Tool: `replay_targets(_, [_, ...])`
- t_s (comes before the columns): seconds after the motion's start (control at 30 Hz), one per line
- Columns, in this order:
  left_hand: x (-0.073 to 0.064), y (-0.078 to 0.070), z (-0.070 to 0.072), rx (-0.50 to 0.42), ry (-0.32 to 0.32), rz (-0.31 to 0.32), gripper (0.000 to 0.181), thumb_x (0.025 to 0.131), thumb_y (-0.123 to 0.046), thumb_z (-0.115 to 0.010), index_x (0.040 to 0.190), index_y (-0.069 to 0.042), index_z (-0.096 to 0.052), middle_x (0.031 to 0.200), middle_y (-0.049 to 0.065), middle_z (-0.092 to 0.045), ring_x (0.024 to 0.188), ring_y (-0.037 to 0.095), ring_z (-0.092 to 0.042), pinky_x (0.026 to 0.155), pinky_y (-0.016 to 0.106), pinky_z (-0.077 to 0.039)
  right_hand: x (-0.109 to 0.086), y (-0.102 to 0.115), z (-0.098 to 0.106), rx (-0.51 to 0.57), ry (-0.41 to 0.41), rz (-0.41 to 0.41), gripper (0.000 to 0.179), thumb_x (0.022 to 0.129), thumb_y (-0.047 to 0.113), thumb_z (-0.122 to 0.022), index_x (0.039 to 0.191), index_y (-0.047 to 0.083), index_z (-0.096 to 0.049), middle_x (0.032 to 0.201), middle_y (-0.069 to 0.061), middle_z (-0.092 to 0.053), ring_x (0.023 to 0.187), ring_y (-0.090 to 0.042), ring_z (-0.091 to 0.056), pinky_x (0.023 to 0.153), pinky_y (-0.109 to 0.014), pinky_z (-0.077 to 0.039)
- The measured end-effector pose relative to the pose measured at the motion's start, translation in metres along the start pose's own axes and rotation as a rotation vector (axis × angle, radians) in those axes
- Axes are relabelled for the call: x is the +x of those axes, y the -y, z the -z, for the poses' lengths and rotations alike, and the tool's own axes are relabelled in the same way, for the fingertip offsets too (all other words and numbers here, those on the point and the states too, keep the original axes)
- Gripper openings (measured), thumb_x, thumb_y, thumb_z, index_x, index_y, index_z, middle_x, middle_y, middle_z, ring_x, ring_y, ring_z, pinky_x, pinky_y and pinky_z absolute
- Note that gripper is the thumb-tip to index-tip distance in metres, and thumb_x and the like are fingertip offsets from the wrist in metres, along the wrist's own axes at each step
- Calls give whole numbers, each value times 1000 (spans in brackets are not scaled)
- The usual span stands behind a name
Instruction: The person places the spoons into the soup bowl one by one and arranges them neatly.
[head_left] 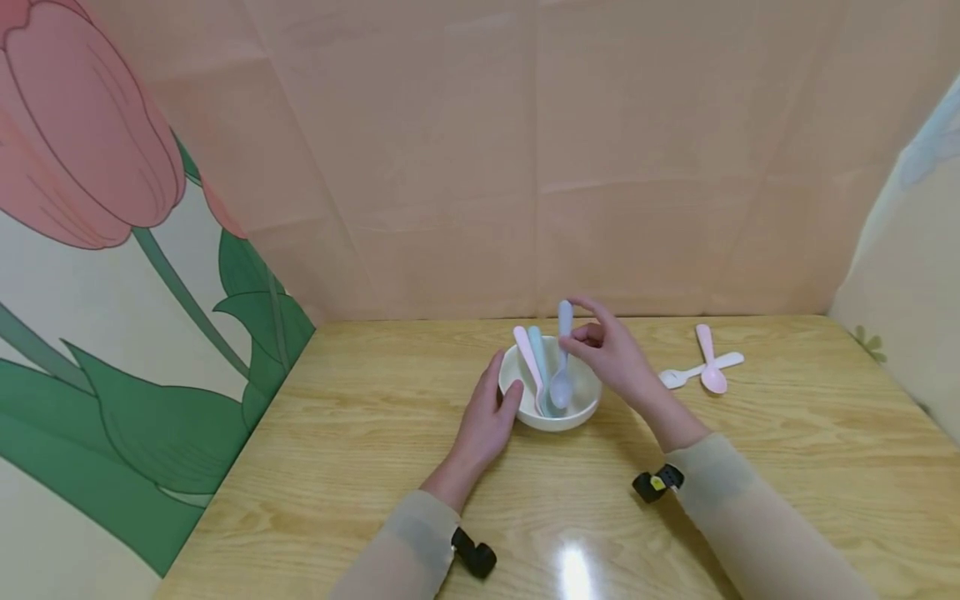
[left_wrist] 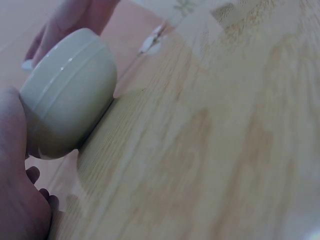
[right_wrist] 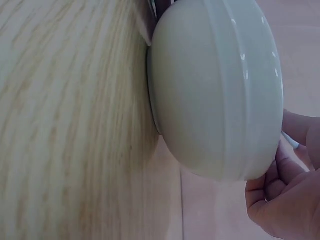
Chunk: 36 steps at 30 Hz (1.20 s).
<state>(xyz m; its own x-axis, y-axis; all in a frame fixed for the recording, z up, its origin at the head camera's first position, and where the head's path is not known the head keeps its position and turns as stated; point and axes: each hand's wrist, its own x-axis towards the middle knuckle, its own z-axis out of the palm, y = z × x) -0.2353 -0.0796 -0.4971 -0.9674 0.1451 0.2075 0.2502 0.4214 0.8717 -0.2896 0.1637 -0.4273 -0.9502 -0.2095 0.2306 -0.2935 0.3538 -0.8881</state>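
Note:
A white bowl (head_left: 551, 422) stands on the wooden table in the head view. My left hand (head_left: 486, 421) holds its left side, thumb near the rim. My right hand (head_left: 611, 354) pinches the handle of a pale lavender-blue spoon (head_left: 561, 387), whose head points down inside the bowl. A pink-handled utensil (head_left: 527, 350) and a light teal one (head_left: 537, 346) lean in the bowl beside the spoon; their lower ends are partly hidden. Both wrist views show the bowl's outer wall (left_wrist: 75, 100), with the right fingers (right_wrist: 285, 180) at its rim in the right wrist view.
To the right of the bowl, a pink spoon (head_left: 712, 377) lies crossed over a white fork (head_left: 678, 377) on the table (head_left: 360, 417). A peach-coloured backdrop (head_left: 450, 167) rises behind the table's far edge, and a tulip-patterned panel (head_left: 97, 150) borders the left.

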Motion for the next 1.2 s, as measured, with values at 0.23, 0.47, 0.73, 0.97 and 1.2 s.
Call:
replay_targets(0.23, [0, 0, 0, -7, 0, -5, 71, 118, -44, -48, 179, -20, -21, 180, 5, -29, 164, 24, -29, 134, 47, -25, 0, -3, -4, -52, 1, 19, 69, 106, 15, -77, 167, 20, -46, 104, -15, -80, 102, -35, -74, 86, -27, -55])
replay_targets(0.47, [0, 0, 0, -2, 1, 3, 70, 118, -43, -49, 179, -21, -21, 180, 4, -30, 163, 24, -30, 133, 47, -26, 1, -4, -7, -137, -1, 25, 66, 105, 14, -79, 164, 18, -49, 103, -11, -80, 98, -25, -73, 84, -33, -54])
replay_targets(0.73, [0, 0, 0, 0, -1, 0, 70, 118, -42, -49, 179, -21, -21, 180, 5, -30, 163, 25, -31, 133, 48, -26, 1, -7, -9, -185, 18, 22, 67, 106, 16, -79, 165, 20, -48, 105, -9, -80, 96, -26, -73, 85, -39, -55])
replay_targets(0.97, [0, 1, 0, 8, -2, -3, 72, 117, -47, -48, 179, -21, -21, 180, 6, -30, 163, 26, -31, 133, 48, -26, 0, -7, -12, -227, 19, 12, 67, 105, 19, -80, 164, 20, -50, 107, -9, -80, 96, -26, -73, 84, -40, -55])
replay_targets(1.2, [0, 0, 0, 4, -1, -4, 72, 117, -47, -48, 179, -21, -21, 180, 6, -30, 163, 26, -31, 133, 48, -26, -1, -6, -13, -249, 28, 2, 68, 105, 18, -80, 165, 20, -49, 109, -8, -80, 98, -27, -73, 85, -41, -55])
